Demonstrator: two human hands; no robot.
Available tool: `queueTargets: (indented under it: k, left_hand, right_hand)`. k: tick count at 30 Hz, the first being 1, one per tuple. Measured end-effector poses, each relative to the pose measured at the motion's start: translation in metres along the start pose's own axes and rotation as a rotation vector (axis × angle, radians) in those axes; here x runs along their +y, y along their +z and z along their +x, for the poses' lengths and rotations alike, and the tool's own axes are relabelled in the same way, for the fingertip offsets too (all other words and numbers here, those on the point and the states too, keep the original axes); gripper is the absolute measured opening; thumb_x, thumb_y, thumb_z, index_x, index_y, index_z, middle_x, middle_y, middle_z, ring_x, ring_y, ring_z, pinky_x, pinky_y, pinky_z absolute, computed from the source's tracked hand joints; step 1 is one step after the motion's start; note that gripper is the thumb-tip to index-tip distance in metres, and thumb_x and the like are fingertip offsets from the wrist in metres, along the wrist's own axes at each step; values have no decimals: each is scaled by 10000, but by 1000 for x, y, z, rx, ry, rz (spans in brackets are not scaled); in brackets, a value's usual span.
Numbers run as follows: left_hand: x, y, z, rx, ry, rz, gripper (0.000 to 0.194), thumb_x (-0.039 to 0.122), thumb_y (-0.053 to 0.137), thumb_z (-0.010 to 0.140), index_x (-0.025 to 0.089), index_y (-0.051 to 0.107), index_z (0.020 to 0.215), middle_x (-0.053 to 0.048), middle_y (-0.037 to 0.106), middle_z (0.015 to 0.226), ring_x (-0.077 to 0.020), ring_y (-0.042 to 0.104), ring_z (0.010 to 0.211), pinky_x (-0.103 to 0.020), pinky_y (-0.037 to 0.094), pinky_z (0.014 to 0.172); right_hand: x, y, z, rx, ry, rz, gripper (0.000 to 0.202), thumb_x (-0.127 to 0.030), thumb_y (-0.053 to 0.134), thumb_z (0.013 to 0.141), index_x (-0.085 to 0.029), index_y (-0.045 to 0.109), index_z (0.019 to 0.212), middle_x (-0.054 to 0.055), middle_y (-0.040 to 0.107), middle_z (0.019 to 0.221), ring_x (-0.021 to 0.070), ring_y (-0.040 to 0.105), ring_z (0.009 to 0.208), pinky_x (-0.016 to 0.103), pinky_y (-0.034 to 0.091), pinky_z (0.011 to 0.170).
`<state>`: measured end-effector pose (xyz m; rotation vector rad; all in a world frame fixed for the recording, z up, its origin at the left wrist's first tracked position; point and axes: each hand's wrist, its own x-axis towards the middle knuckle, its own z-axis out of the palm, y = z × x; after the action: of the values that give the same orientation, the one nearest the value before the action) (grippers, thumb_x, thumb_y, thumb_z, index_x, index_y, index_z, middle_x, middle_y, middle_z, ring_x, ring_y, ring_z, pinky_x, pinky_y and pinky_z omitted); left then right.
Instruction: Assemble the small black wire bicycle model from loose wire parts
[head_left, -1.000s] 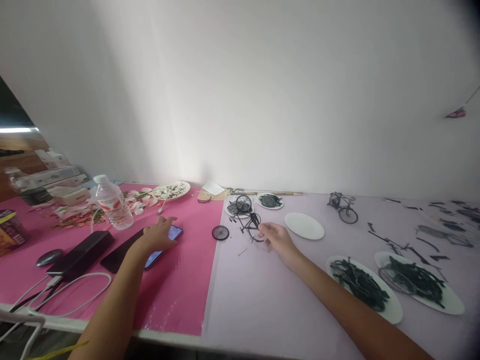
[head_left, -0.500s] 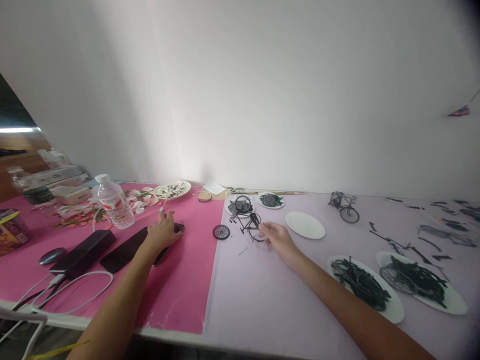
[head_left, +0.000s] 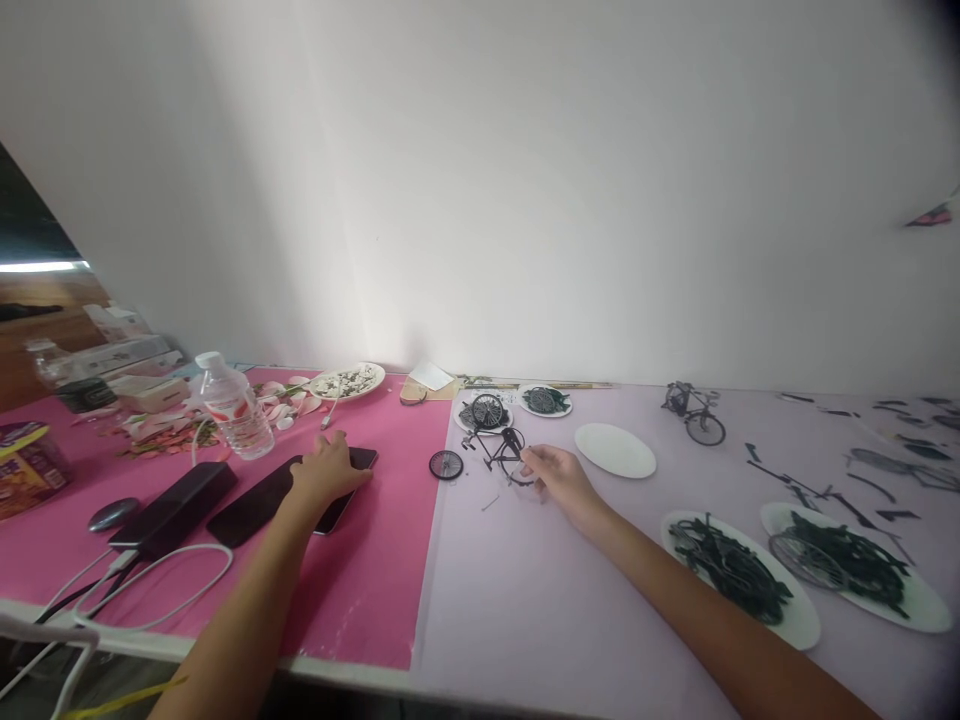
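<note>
My right hand (head_left: 564,482) pinches a black miniature bicycle (head_left: 498,450) by its rear end, above the pale sheet. The bike's front end has no wheel on it. A loose spoked wheel (head_left: 446,464) lies to the left of the frame, on the pink surface near the seam. A tiny thin piece (head_left: 490,503) lies on the pale sheet below the bike. Over on the pink side, my left hand (head_left: 330,475) rests with fingers spread on a dark phone (head_left: 335,512); a second dark phone (head_left: 251,503) lies beside it.
Plates of dark plastic parts (head_left: 742,570) stand at right, with scattered pieces behind them. A bare white plate (head_left: 615,450) lies past my right hand. An assembled miniature bicycle (head_left: 694,412) stands by the wall. At left are a water bottle (head_left: 235,405), a power bank (head_left: 174,508) and cables.
The whole view has shifted slightly, so everything sits a little further right. Both hands keep their places, the right one still on the bicycle and the left one on the phone.
</note>
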<state>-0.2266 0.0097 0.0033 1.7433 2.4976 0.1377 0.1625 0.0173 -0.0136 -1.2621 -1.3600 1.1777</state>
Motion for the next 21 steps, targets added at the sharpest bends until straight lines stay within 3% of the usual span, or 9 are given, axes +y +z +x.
queueTargets:
  k: [5,10,13,17,21]
  left_hand:
    - [9,0,-4,47,-3,31,818,505,609,731,132,382,1423,-275,475,1376,-513,572,1178,-588,449,915]
    - [6,-2,-5,44,4,-13,762,516,576,775,138,409,1416,-273,492,1380,-491,565,1204,-620,424,949]
    - [5,-8,-7,134,-5,-54,714,542,512,832,131,429,1410,-269,522,1362,-459,586,1188,-594,441,954]
    - [5,-18,-9,263,-69,-98,564,462,373,936,95,504,1344,-269,598,1271,-426,638,1124,-520,486,911]
    - [6,-17,-6,271,-90,-180,510,415,346,957,100,557,1298,-228,688,1146,-408,660,1083,-521,489,926]
  right_hand:
    - [-1,0,-1,-8,-9,0,457,-604,733,782,-160,699,881,54,705,798,101,532,502,210,402,402]
    - [3,-1,1,-3,-5,-5,456,-605,729,792,-161,701,890,56,708,796,95,529,498,205,402,412]
    - [5,-1,3,-7,-12,-4,461,-609,724,796,-160,701,897,58,709,795,96,531,498,204,403,413]
    - [5,-1,2,-17,-4,-10,469,-614,723,793,-156,700,894,60,710,806,99,532,496,204,391,402]
    - [5,-2,2,-23,-14,-18,474,-616,715,802,-154,704,905,58,709,801,104,539,510,202,386,406]
